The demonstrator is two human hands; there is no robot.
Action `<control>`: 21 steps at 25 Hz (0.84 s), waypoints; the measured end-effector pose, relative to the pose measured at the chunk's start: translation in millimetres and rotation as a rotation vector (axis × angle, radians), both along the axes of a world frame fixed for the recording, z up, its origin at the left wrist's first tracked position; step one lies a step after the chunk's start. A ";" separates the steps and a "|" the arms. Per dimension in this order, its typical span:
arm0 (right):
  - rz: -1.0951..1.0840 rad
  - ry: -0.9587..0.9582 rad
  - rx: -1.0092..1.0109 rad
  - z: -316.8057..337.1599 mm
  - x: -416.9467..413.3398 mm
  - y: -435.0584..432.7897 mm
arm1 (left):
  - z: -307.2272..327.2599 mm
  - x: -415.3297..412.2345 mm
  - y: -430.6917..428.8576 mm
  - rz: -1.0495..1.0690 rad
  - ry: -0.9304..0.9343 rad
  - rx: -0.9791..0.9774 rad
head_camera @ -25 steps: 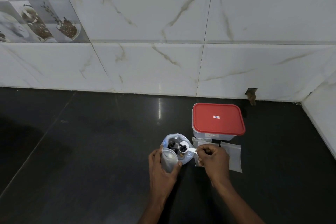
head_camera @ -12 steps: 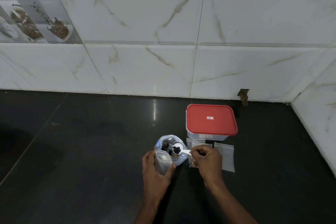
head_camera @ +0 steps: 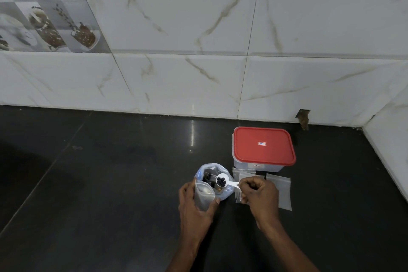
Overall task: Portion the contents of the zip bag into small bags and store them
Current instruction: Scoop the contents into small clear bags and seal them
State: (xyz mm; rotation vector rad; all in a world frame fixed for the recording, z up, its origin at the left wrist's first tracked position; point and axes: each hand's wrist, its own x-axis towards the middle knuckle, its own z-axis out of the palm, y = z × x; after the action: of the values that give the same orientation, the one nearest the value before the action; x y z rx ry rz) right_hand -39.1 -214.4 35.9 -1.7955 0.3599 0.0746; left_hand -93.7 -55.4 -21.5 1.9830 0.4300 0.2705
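Observation:
An open clear zip bag [head_camera: 208, 170] with dark pieces inside stands on the black counter. My left hand [head_camera: 194, 210] holds a small clear bag [head_camera: 203, 196] upright with its mouth open, right in front of the zip bag. My right hand [head_camera: 260, 194] pinches the handle of a white scoop [head_camera: 223, 180], which carries a few dark pieces and hovers over the zip bag, just right of the small bag's mouth. Flat empty small bags [head_camera: 280, 190] lie to the right, partly under my right hand.
A clear plastic box with a shut red lid [head_camera: 263, 146] stands behind the flat bags, close to the tiled wall [head_camera: 198, 73]. A side wall [head_camera: 388, 139] closes the counter at the right. The black counter [head_camera: 99, 183] stretches away to the left.
The scoop with the dark pieces has come up out of the zip bag and stays over it beside the small bag. Both hands hold nearly the same spots; the camera shifted slightly.

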 end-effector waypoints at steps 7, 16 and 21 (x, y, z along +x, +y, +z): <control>-0.018 0.008 -0.008 -1.6 -1.0 1.5 | 1.6 -2.6 4.2 0.000 -0.016 0.018; 0.036 -0.156 0.058 21.2 -5.4 5.7 | 10.4 4.1 2.9 -0.025 0.004 0.070; 0.356 -0.655 -0.417 19.4 -23.8 11.8 | 11.7 7.9 1.4 -0.019 0.015 0.062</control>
State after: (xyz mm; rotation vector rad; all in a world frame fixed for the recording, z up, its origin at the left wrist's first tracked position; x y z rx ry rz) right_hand -62.9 -202.5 55.4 -2.1538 -0.4450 -0.3578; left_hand -85.8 -53.9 -9.9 2.0503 0.4174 0.2599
